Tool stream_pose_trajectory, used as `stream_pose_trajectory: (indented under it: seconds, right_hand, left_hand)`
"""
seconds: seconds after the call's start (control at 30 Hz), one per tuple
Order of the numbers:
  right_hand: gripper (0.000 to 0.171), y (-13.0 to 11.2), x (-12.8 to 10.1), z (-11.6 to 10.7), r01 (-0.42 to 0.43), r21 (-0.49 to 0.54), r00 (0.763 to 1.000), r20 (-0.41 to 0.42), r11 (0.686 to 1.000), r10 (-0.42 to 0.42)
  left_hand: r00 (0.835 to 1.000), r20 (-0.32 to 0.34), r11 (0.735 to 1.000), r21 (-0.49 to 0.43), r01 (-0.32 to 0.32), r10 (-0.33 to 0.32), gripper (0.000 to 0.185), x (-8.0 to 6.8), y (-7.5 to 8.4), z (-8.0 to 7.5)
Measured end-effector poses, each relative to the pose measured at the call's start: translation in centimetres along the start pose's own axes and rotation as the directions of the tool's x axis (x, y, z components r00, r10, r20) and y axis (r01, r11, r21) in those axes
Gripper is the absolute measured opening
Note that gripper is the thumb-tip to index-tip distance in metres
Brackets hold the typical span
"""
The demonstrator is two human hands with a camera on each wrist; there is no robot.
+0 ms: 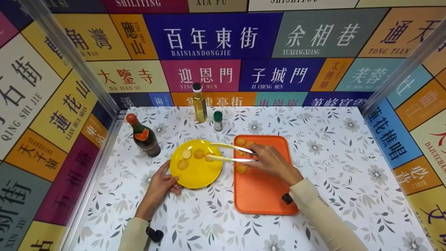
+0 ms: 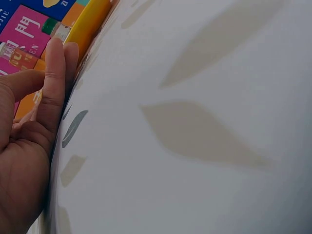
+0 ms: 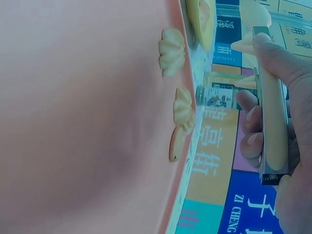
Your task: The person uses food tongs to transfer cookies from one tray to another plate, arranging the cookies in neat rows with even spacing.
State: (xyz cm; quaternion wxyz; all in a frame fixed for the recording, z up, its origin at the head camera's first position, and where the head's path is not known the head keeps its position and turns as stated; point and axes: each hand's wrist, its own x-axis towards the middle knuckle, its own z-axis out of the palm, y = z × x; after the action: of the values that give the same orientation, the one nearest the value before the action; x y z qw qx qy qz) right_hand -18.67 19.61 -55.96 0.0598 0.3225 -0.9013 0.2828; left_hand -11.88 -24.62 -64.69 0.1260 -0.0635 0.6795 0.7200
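Note:
My right hand (image 1: pixel 270 161) grips pale yellow tongs (image 1: pixel 230 153) above the orange tray (image 1: pixel 259 195), and their tips reach over the right edge of the yellow plate (image 1: pixel 195 170). A cookie (image 1: pixel 210 158) sits at the lower tip; whether it is pinched I cannot tell. Three cookies (image 1: pixel 186 154) lie on the plate. More flower-shaped cookies (image 1: pixel 241 169) rest on the tray, seen also in the right wrist view (image 3: pixel 171 51). My left hand (image 1: pixel 161 183) touches the plate's near-left rim with loosely bent fingers (image 2: pixel 53 92).
A dark sauce bottle (image 1: pixel 144 136) with a red cap stands left of the plate. An oil bottle (image 1: pixel 199 103) and a small green-capped jar (image 1: pixel 218 121) stand at the back. Colourful sign walls enclose the floral-covered table (image 1: pixel 331 157) on three sides.

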Motion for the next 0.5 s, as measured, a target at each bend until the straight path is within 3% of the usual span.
stream_pose_trajectory:
  seconds: [0.33,0.5]
  right_hand:
    - [0.046,1.1,-1.4,-0.5,0.073,-0.006,0.989,-0.131,0.997,-0.073]
    - [0.049,1.6,-2.1,-0.9,0.078,-0.006,0.986,-0.147,0.997,-0.078]
  left_hand:
    - [1.0,0.005,0.999,0.024,-0.024,0.024,0.081,0.0,0.2,0.1]
    - [1.0,-0.01,0.999,0.034,-0.016,0.016,0.081,0.0,0.1,0.1]
